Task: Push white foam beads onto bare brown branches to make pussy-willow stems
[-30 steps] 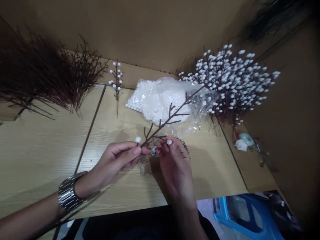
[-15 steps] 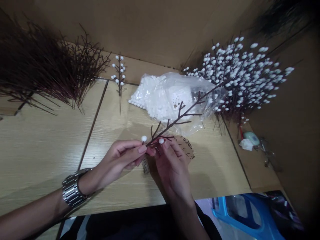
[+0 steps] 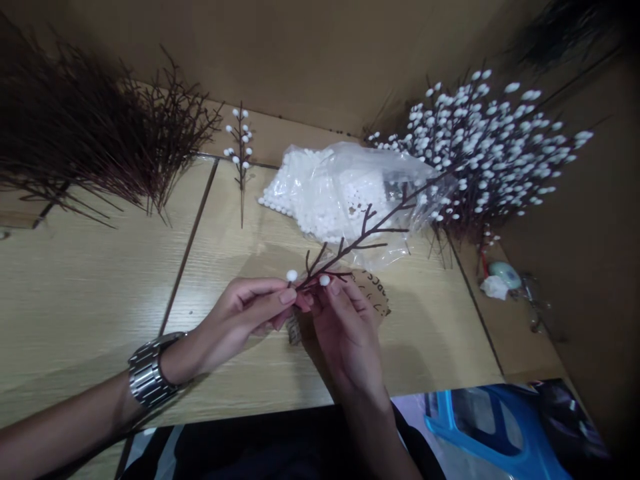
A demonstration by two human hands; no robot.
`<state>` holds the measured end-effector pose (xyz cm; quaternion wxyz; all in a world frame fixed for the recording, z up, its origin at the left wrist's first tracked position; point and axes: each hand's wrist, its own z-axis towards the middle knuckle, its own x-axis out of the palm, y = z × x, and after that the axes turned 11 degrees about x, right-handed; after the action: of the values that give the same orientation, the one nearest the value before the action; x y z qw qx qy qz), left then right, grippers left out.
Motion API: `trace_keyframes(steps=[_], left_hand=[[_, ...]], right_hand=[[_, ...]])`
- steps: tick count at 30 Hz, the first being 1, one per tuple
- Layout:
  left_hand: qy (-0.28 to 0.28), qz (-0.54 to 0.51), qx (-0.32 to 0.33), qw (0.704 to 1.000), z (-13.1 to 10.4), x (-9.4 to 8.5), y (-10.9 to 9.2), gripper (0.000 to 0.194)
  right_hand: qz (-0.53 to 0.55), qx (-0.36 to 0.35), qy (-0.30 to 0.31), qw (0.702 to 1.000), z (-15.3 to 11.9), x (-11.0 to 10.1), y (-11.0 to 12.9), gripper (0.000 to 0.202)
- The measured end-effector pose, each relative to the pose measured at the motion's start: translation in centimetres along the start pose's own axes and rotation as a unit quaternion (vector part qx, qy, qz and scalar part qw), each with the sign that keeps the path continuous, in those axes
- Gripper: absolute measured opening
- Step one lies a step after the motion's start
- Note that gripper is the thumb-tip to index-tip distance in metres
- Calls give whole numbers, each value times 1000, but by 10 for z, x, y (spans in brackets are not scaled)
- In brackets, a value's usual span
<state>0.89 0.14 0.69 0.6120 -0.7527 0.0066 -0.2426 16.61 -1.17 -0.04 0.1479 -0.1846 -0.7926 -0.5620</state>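
Observation:
My left hand [image 3: 253, 308] is closed on the lower part of a brown artificial branch [image 3: 361, 240], which slants up to the right with bare side twigs. One white berry [image 3: 291, 275] stands just above my left thumb. Between thumb and finger, my right hand [image 3: 350, 333] pinches another white berry [image 3: 325, 281] beside the branch; whether it sits on a twig tip is hidden. Beyond the branch lies a clear plastic bag [image 3: 313, 190] of white berries, some spilling from its left end.
Bare brown branches [image 3: 100, 140] are heaped at the left. One berried branch [image 3: 243, 160] lies at the back, and a pile of berried branches [image 3: 480, 147] fills the back right. Near my right hand lies a round brown piece with lettering [image 3: 379, 293]. A blue plastic stool [image 3: 525, 440] stands below the table's front edge.
The whole view has shifted slightly. Both hands keep the same grip on the branch and berry, with barely any movement between them.

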Motion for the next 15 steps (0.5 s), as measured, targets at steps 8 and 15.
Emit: trace_keyframes(steps=[8, 15], left_hand=[[6, -7, -17, 1000, 0, -1, 0, 26], [13, -1, -12, 1000, -2, -3, 1, 24]], right_hand=[[-62, -36, 3, 997, -2, -4, -3, 8], [-53, -46, -24, 997, -7, -4, -3, 7]])
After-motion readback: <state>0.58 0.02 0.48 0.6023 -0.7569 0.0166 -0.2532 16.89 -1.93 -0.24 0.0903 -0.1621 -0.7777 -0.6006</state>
